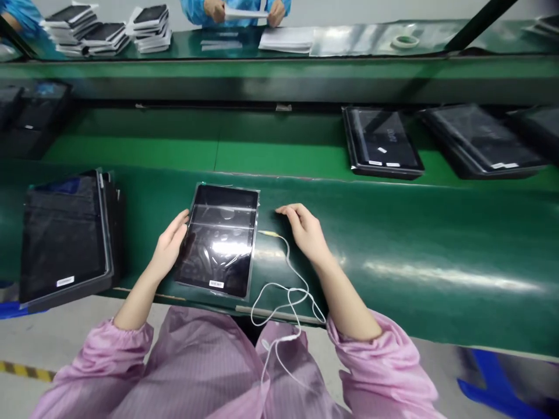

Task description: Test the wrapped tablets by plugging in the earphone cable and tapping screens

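Observation:
A dark tablet (pixel 218 241) in a clear plastic sleeve lies flat on the green bench (pixel 393 233) in front of me. My left hand (pixel 171 244) grips its left edge, thumb on top. My right hand (pixel 303 230) rests just right of the tablet on the bench, fingers loosely curled and holding nothing, its fingertips near the tablet's upper right corner. A thin white cable (pixel 288 291) with a yellowish tip runs from my pink smock across the bench under my right wrist.
A stack of bagged dark tablets (pixel 65 233) sits at the left. More tablets in trays (pixel 382 142) lie on the conveyor behind, to the right. Across the line a person in blue (pixel 238 11) handles a sheet beside stacks of boxes (pixel 109 29).

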A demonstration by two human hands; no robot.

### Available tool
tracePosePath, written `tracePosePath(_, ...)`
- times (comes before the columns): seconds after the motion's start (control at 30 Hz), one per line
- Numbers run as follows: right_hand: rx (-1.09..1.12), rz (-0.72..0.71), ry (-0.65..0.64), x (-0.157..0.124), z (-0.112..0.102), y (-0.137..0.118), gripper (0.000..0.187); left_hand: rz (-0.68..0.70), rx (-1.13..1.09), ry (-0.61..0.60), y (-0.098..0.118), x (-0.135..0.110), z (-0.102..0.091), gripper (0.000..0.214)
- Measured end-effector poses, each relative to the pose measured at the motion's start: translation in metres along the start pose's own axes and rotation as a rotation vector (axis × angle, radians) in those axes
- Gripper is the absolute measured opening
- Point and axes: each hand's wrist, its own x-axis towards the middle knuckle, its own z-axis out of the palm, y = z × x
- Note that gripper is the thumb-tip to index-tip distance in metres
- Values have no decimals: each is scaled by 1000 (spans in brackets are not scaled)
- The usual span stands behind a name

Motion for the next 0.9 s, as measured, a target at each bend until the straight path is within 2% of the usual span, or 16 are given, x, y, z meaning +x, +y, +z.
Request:
tracePosePath(0.1, 57, -36, -14, -5, 11, -13, 42, -1, -87, 14, -7, 9, 8, 70)
tracePosePath(0.23, 3, -147, -182, -30, 11, -18, 47, 2, -100, 8, -10, 8, 12, 67)
tracePosePath(0.3, -34, -144, -211, -37, 10, -18, 49, 2, -87, 23, -10, 6, 13, 67)
tracePosePath(0.37, 4, -60, -124, -35, 10, -17, 50, -1, -97, 36, -10, 6, 14, 68)
tracePosePath(0.5, 173, 78, 65, -11, 16, -19, 41, 14, -101, 20, -5, 10, 15, 71)
tracePosePath(0.67, 400, 146, 125, 5, 32, -31, 38, 14, -27, -53, -1, 15, 14, 77)
tracePosePath(0.77, 345, 154, 115, 5, 37, -39, 38, 26, 62, -135, -1, 16, 13, 76)
tracePosePath(0.9, 67, 57, 77, 9, 39, -48, 37, 25, 48, -213, 1, 15, 10, 79)
